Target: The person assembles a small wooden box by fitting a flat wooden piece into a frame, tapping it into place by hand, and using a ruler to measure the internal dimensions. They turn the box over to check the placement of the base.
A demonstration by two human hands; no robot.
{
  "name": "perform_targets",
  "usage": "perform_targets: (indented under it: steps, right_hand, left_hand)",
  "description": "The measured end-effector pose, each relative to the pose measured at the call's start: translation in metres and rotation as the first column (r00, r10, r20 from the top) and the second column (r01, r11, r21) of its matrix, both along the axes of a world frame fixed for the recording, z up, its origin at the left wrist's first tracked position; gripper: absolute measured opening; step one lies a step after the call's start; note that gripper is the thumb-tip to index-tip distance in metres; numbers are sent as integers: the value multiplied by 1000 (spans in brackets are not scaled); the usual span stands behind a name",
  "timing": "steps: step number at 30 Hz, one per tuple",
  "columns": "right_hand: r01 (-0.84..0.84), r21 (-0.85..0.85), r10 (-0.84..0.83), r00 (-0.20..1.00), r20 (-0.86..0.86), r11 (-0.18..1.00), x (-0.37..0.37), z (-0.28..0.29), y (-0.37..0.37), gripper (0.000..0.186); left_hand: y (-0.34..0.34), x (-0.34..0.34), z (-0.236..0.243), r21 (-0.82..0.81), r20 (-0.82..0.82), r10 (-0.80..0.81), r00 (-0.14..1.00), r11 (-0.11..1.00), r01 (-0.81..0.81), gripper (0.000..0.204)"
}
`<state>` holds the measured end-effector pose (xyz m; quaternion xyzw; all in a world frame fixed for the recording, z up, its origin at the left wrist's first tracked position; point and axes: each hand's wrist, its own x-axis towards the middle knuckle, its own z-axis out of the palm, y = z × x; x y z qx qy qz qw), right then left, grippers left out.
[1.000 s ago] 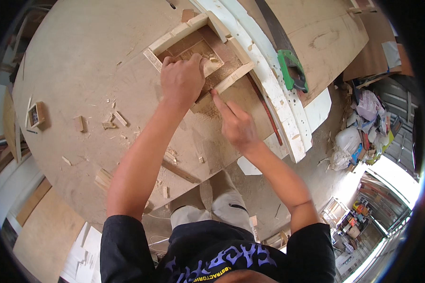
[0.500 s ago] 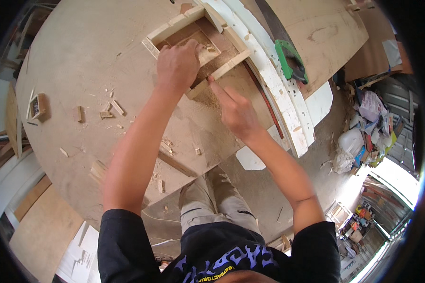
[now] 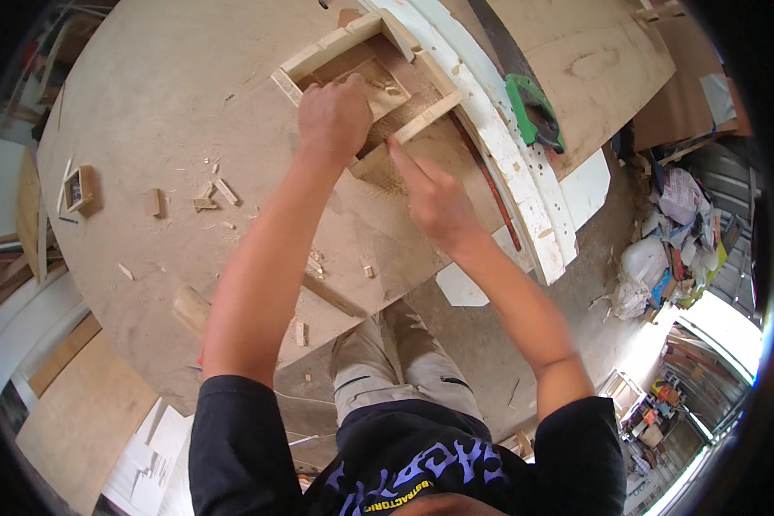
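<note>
A pale wooden box frame (image 3: 331, 47) lies on the table in front of me, with a smaller wooden piece (image 3: 390, 105) and sawdust inside it. My left hand (image 3: 335, 119) is closed over the frame's left wall, its fingertips hidden on the inner side. With its index finger stretched out, my right hand (image 3: 439, 202) touches the frame's near side, by the end of a short wall strip (image 3: 428, 118). The other right fingers are curled under and mostly hidden; I see nothing held there.
A green-handled handsaw (image 3: 535, 112) lies right of a white board with a chipped edge (image 3: 533, 228). On the wooden table (image 3: 146, 103) are a small wooden box (image 3: 79, 189), several offcuts (image 3: 224, 191) and a wood strip (image 3: 331, 297) near the edge. Bags (image 3: 645, 267) are heaped at right.
The whole view has shifted slightly, so everything sits a little further right. Both hands keep nearly the same places on the box frame.
</note>
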<state>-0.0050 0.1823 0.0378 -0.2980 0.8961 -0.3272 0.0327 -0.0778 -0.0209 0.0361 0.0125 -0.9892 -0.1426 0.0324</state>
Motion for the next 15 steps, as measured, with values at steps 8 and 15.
perform_targets:
  steps: [8, 15]
  right_hand:
    - [-36, 12, 36, 999, -38, 999, -6, -6, 2, 65]
    - [-4, -64, 0, 999, -53, 998, -7, -4, -6, 64]
  left_hand:
    - [3, 0, -8, 41, -72, 34, 997, 999, -31, 22]
    - [0, -1, -11, 84, -145, 24, 989, 996, -11, 24]
